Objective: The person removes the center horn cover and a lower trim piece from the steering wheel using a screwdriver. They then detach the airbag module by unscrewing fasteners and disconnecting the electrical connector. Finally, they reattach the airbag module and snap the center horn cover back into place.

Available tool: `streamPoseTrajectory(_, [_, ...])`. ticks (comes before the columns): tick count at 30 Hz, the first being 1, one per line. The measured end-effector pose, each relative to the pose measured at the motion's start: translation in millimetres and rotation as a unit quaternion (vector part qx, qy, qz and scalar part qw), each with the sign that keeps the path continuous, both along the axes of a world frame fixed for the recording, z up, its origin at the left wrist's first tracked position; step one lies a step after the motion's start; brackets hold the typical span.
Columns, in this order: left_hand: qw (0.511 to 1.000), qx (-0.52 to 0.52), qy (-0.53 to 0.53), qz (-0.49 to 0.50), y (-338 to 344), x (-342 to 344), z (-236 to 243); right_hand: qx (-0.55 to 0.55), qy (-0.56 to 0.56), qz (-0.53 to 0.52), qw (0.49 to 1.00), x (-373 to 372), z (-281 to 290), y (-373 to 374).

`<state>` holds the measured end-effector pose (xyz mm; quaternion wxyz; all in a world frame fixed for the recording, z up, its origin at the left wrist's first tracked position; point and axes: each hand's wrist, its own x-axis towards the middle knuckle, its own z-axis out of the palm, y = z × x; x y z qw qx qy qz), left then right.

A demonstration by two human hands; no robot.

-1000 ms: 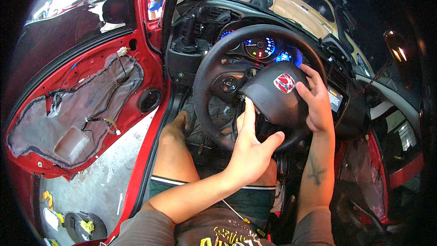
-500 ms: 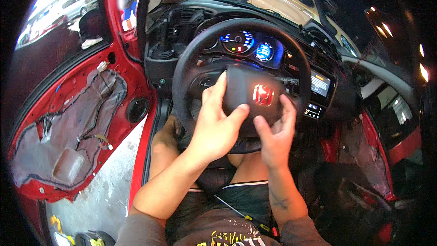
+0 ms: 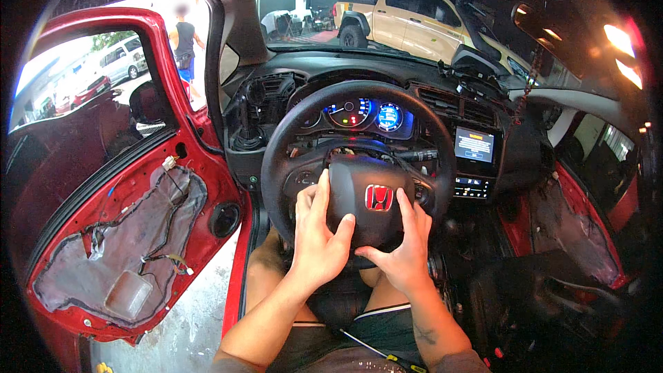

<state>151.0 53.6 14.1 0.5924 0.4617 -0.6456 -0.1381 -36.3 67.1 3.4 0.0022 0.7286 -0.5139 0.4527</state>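
Both hands grip the black centre pad [image 3: 350,186] of the steering wheel [image 3: 359,90]; a red and silver emblem sits on its face. The pad looks tilted and lifted off the hub, with a gap and wires visible above its top edge. My left hand [image 3: 318,238] holds its left side, fingers along the edge and thumb on the front. My right hand [image 3: 409,245] clasps the lower right, fingers up the side and thumb at the bottom edge. Across my lap lies a screwdriver [image 3: 402,364] with a yellow and black handle.
Behind the wheel glows the instrument cluster [image 3: 366,115]. A lit touchscreen [image 3: 474,145] is at the right. The open red door [image 3: 214,269] at the left has its trim off and wires exposed. A person [image 3: 184,45] stands outside; a tan pickup [image 3: 414,21] is parked ahead.
My view has tilted upward, showing more of the windscreen and door. Both hands stay on the centre pad; my right fingers now lie closer along its side.
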Motion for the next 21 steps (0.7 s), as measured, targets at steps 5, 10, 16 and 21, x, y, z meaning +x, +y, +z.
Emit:
streamPoseTrajectory(5, [1.0,0.002,0.017,0.019,-9,-1,-10,0.042,0.105,-0.032,0.993,5,36,-1])
streamPoseTrajectory(10, [0.998,0.02,-0.004,0.056,-10,3,-6,0.01,0.155,-0.092,0.984,10,30,-3])
streamPoseTrajectory(16, [0.977,0.026,-0.15,0.151,-11,6,7,0.016,0.153,-0.112,0.982,15,30,-4])
streamPoseTrajectory(21, [0.985,0.003,-0.087,0.148,-18,-1,6,0.024,0.13,-0.099,0.986,12,27,-9])
